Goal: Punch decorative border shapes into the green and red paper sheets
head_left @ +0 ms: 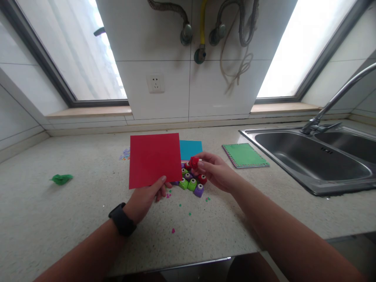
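Note:
My left hand [148, 197] grips a red sheet of paper [155, 159] by its lower edge, thumb on top and fingers beneath. The sheet is raised above the counter. Right of the sheet, my right hand [216, 170] pinches a small red punch [194, 162] with a white part between the fingertips. Below the red punch, several small green, purple and red punches lie in a cluster, among them a green punch [192, 184] and a purple punch [199, 190]. The red sheet hides part of the cluster and part of a blue sheet [191, 150] behind it.
A green sheet stack [246, 155] with a punched border lies right of centre, beside the steel sink [313, 156] and faucet. A crumpled green piece [62, 179] is at the left. Paper bits [125, 154] and small scraps dot the pale counter [88, 219].

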{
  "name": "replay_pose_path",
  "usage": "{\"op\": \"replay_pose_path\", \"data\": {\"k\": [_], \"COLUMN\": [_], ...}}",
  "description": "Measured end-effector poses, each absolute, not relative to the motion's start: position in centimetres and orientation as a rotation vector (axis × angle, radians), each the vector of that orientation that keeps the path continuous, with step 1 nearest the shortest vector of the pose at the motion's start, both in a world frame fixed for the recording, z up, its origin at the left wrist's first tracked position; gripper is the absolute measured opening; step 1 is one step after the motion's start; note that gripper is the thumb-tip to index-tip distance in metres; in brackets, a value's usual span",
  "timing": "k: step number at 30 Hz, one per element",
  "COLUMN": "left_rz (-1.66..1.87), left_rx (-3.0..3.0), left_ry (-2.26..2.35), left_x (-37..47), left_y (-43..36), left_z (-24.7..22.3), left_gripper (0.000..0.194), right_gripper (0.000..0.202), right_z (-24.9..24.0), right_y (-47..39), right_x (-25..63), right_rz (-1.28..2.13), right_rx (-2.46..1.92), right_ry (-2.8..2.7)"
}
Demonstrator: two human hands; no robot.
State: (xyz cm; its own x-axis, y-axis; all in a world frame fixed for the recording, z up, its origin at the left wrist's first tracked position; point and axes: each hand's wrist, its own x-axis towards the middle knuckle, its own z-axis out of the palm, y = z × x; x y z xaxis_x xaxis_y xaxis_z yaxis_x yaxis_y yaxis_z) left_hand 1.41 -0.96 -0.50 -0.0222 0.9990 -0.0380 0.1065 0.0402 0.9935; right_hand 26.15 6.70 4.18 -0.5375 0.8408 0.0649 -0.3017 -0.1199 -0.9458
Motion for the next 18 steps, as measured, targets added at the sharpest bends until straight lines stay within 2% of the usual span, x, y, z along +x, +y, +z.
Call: {"op": "replay_pose_path", "data": {"k": [7, 18], "left_rz": [1.140, 0.936], "left_rx": [1.237, 1.409], "left_ry": [1.338, 1.490], "left_x": [1.6, 1.7], "left_y": [-1.1, -1.5], "left_z": [0.0, 0.6], "left_gripper": [0.051, 0.056], "right_gripper": [0.040, 0.043], "right_z": [3.3, 2.1], "right_y": [6.4, 6.1], "right_x": [25.5, 24.4], "right_rz": [1.700, 1.278], "right_rx": [-0.678, -0.542], "right_ry": [-1.429, -1.584]}}
